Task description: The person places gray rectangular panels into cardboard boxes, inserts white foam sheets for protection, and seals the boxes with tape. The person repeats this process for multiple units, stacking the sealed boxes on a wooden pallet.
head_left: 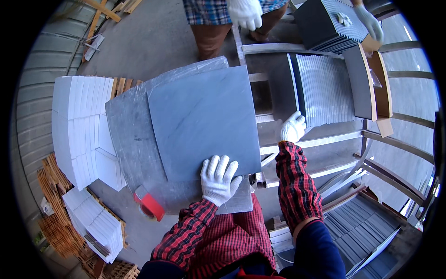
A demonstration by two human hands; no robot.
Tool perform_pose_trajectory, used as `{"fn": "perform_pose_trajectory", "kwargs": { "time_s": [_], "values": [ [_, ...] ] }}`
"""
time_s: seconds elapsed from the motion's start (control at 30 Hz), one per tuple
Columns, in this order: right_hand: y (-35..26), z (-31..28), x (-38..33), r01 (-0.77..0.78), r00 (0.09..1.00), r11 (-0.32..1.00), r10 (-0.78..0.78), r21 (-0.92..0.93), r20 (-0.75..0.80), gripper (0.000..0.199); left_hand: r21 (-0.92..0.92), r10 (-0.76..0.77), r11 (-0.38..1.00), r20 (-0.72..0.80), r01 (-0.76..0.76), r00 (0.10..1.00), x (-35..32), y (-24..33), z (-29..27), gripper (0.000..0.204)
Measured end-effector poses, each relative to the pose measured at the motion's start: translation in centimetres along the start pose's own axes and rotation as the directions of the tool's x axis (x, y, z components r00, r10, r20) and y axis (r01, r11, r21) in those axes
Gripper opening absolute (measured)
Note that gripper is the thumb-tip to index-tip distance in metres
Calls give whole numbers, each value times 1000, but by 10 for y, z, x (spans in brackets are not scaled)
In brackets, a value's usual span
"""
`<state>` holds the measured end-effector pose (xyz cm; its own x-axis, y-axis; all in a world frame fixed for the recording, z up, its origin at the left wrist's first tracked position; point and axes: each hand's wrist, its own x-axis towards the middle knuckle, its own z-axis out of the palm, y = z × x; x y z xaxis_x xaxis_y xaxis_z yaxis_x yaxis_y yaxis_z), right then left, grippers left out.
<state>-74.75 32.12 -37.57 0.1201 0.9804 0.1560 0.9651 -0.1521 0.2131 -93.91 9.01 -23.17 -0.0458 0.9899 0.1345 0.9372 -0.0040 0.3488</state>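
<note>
A square blue-grey tile (204, 121) lies flat in front of me on a larger, plastic-covered board (132, 135). My left hand (218, 181), in a white knit glove, rests open on the tile's near edge with fingers spread. To the right, a row of grey tiles (325, 90) stands on edge on a metal frame. One dark tile (278, 86) stands slightly apart at the row's left end. My gloved right hand (293, 128) is closed on the near corner of that tile; its fingertips are partly hidden.
A red tape dispenser (151, 207) sits at the board's near left corner. White box stacks (83, 125) stand at left. An open cardboard box (362, 88) adjoins the tile row. Across from me stands a person (209, 14) in white gloves. Metal rails (320, 139) cross the right side.
</note>
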Motion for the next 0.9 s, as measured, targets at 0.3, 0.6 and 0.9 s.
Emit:
{"fn": "perform_pose_trajectory", "kwargs": {
  "time_s": [0.3, 0.6, 0.9],
  "values": [
    [3, 7, 5, -54, 984, 999, 54, -7, 171, 64, -81, 8, 997, -5, -8, 1000, 11, 0, -11, 60],
    [13, 3, 26, -146, 950, 976, 94, 160, 298, 54, -58, -36, 998, 32, 37, 999, 9, -3, -15, 55],
    [-4, 26, 79, 154, 813, 915, -332, 373, 479, 52, -68, -84, 994, 59, 88, 995, 14, -2, -20, 52]
  ]
}}
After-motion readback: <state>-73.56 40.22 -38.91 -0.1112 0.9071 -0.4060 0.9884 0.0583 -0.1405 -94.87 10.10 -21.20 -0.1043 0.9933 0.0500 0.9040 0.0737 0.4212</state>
